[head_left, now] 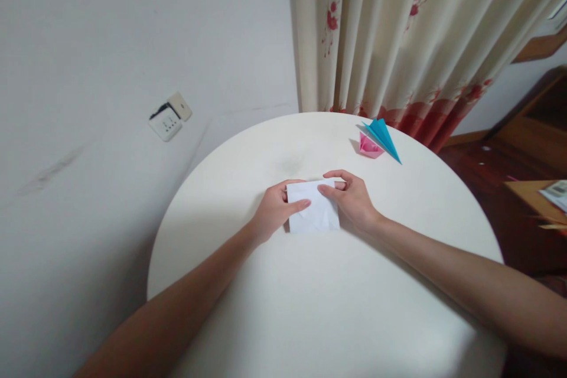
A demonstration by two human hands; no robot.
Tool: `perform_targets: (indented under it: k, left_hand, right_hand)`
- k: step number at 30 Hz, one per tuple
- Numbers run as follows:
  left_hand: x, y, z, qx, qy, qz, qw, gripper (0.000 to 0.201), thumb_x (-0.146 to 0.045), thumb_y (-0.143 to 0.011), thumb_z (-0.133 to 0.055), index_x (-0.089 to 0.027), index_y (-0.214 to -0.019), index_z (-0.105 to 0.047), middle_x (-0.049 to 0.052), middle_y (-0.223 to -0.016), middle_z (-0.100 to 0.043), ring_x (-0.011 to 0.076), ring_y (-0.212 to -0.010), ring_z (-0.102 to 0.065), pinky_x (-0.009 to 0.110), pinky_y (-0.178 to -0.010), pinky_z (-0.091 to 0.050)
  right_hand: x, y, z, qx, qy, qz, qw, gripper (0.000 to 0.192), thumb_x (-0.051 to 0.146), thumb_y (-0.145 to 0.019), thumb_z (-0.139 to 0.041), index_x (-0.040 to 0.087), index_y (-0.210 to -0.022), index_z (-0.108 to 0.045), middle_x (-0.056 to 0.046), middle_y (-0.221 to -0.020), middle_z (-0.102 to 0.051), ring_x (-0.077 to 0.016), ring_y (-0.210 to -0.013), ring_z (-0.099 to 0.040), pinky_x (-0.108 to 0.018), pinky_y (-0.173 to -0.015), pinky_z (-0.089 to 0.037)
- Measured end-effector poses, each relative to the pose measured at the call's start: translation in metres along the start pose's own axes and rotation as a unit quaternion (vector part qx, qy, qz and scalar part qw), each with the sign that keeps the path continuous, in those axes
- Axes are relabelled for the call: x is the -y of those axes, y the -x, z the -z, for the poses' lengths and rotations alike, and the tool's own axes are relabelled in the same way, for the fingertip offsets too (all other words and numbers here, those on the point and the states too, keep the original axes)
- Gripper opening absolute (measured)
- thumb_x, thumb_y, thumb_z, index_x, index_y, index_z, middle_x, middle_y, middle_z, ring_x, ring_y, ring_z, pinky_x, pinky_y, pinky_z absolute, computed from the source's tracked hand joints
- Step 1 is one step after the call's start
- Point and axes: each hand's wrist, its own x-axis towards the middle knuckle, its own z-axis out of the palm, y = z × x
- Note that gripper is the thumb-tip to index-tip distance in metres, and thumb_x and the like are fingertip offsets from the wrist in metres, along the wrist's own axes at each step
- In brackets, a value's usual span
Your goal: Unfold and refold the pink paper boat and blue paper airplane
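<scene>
I have the white paper (313,208) at the middle of the round table (221,177), left hand (274,209) and right hand (352,198) pinching its side edges, and I'd align corners squarely before pressing any crease.

A round white table (310,307) bears white paper (313,212), pink (368,146) and blue origami (383,137).

Soft, even indoor light fell on the pale table (310,307), casting faint shadows beneath the forearms, while wide-angle distortion curved the edges and slightly blurred the curtain (398,29).
</scene>
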Motion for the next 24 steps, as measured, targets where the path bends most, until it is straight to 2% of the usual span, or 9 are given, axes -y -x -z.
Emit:
perform_targets:
  k: [5,9,12,17,24]
  left_hand:
    - [0.002,0.0,0.0,0.003,0.036,0.016,0.999,0.057,-0.03,-0.064,-0.09,-0.015,-0.114,-0.067,0.01,-0.104,-0.075,0.0212,-0.09,-0.071,0.032,-0.081,-0.054]
    - [0.004,-0.002,-0.001,-0.006,0.077,0.025,0.997,0.056,-0.028,-0.065,-0.09,-0.013,-0.112,-0.066,0.011,-0.104,-0.075,0.0208,-0.089,-0.07,0.032,-0.081,-0.054]
    - [0.004,-0.001,-0.002,-0.008,0.092,0.028,0.995,0.055,-0.028,-0.065,-0.09,-0.013,-0.112,-0.065,0.011,-0.104,-0.075,0.0205,-0.087,-0.07,0.033,-0.08,-0.054]
    - [0.003,0.0,-0.003,-0.003,0.076,0.026,0.997,0.057,-0.028,-0.065,-0.09,-0.013,-0.113,-0.065,0.011,-0.102,-0.075,0.0202,-0.085,-0.07,0.032,-0.078,-0.054]
    - [0.004,-0.002,-0.002,-0.009,0.063,0.017,0.998,0.057,-0.03,-0.065,-0.09,-0.013,-0.113,-0.065,0.011,-0.103,-0.075,0.0208,-0.086,-0.071,0.033,-0.079,-0.055]
  right_hand:
    - [-0.001,-0.009,0.01,-0.005,0.033,0.049,0.998,0.042,0.041,-0.066,-0.083,0.017,-0.096,-0.067,0.004,-0.056,-0.06,-0.0123,-0.054,-0.054,-0.028,-0.058,-0.044]
    - [0.0,-0.012,0.014,0.037,0.003,0.019,0.999,0.041,0.036,-0.067,-0.082,0.015,-0.1,-0.07,0.0,-0.068,-0.067,-0.0152,-0.066,-0.06,-0.031,-0.068,-0.047]
    - [0.001,-0.011,0.014,0.058,-0.017,0.004,0.998,0.034,0.027,-0.064,-0.08,0.015,-0.096,-0.074,-0.003,-0.078,-0.07,-0.016,-0.072,-0.061,-0.031,-0.072,-0.048]
    - [0.0,-0.012,0.014,0.033,-0.013,0.009,0.999,0.018,0.026,-0.065,-0.077,0.014,-0.078,-0.076,-0.005,-0.076,-0.071,-0.0171,-0.073,-0.062,-0.032,-0.074,-0.049]
    - [-0.001,-0.012,0.012,0.007,-0.014,0.008,1.0,0.022,0.034,-0.063,-0.081,0.014,-0.069,-0.075,-0.006,-0.071,-0.07,-0.0174,-0.069,-0.061,-0.034,-0.073,-0.051]
